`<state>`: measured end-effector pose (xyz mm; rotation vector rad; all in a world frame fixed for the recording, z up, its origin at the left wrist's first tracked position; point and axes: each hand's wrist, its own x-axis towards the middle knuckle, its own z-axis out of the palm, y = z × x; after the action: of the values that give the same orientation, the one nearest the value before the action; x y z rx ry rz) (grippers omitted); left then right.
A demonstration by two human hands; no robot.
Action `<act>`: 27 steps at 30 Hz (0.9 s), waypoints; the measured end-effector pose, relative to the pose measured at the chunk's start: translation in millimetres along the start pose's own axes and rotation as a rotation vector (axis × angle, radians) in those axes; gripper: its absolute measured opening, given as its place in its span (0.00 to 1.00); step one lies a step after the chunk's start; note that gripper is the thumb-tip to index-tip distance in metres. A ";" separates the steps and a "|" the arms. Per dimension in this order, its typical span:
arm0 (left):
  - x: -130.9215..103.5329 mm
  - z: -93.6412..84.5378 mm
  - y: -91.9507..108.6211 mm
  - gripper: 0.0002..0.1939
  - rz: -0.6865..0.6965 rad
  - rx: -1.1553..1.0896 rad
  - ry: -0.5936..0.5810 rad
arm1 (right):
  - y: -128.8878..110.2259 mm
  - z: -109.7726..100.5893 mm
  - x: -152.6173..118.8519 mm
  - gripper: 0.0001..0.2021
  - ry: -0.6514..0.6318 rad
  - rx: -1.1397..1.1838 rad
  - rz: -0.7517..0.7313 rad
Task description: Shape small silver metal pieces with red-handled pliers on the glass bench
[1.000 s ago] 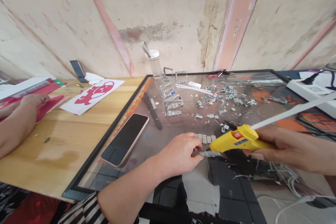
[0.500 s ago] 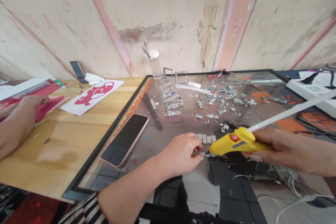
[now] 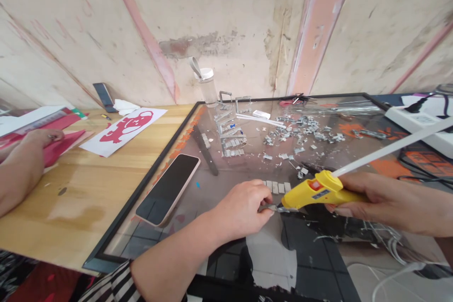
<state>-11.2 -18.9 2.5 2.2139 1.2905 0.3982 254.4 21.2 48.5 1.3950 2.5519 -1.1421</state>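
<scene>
My right hand [image 3: 371, 198] is wrapped round the handle of a yellow glue gun [image 3: 311, 191], with a long white glue stick [image 3: 392, 147] standing out of its back. The gun's tip touches a small grey metal piece [image 3: 269, 207] pinched between the fingers of my left hand [image 3: 249, 203]. Just behind my left fingers lies a row of flat silvery pieces [image 3: 278, 187] on the glass top. A phone [image 3: 169, 188] with a dark screen rests to the left of my left forearm.
Metal scraps [image 3: 307, 127], wire frames [image 3: 230, 132] and a clear bottle [image 3: 208, 87] stand towards the wall. A power strip [image 3: 421, 127] and cables are at the right. Another person's hand [image 3: 42, 139] rests on red paper at the left, near a paper-cut sheet [image 3: 123, 132].
</scene>
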 end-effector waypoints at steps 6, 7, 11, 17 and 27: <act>0.4 -1.2 1.1 0.03 0.002 0.006 -0.008 | -1.1 -0.4 -0.9 0.15 0.001 -0.016 -0.007; 0.4 -1.0 1.0 0.03 0.007 0.007 -0.006 | -2.8 -0.4 -0.6 0.15 -0.007 -0.013 -0.013; 0.1 0.5 -0.6 0.03 0.016 0.010 0.002 | -6.8 0.2 1.5 0.15 -0.004 -0.021 -0.031; -0.2 -0.1 -0.7 0.03 0.014 0.011 -0.002 | -1.6 -0.2 1.9 0.15 0.031 -0.075 -0.021; 0.1 0.8 0.4 0.04 0.011 0.021 0.004 | -4.8 0.7 2.4 0.15 -0.002 -0.050 -0.031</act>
<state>-10.5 -19.2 2.2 2.2398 1.2908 0.3953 249.1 21.0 50.0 1.3483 2.5906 -1.0757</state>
